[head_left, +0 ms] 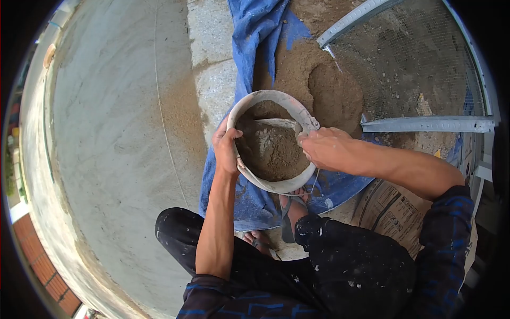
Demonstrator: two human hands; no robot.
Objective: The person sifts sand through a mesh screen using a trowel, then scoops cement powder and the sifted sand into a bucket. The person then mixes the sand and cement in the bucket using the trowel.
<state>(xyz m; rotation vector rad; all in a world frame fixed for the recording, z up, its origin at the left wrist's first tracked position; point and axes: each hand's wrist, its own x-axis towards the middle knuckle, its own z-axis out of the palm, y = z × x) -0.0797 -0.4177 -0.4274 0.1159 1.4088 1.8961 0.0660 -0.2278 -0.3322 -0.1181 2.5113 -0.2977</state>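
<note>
A round whitish bucket (279,186) is tilted so that its mouth faces the camera, with brown sandy material (273,154) inside. My left hand (227,144) grips the left side of the rim, thumb over the edge. On the right side of the rim, my right hand (325,149) is closed by the handle's attachment; its fingers are partly hidden, so what exactly they pinch is unclear. A thin wire handle hangs below the rim. Beyond the bucket lies a pile of brown sand (334,87) on a blue tarp (245,48).
A metal-framed mesh sieve (428,125) stands at the upper right. A printed paper sack (390,212) lies at the lower right. Smooth grey cement (117,117) with a thin string (162,114) spans the left. My sandalled feet are below the bucket.
</note>
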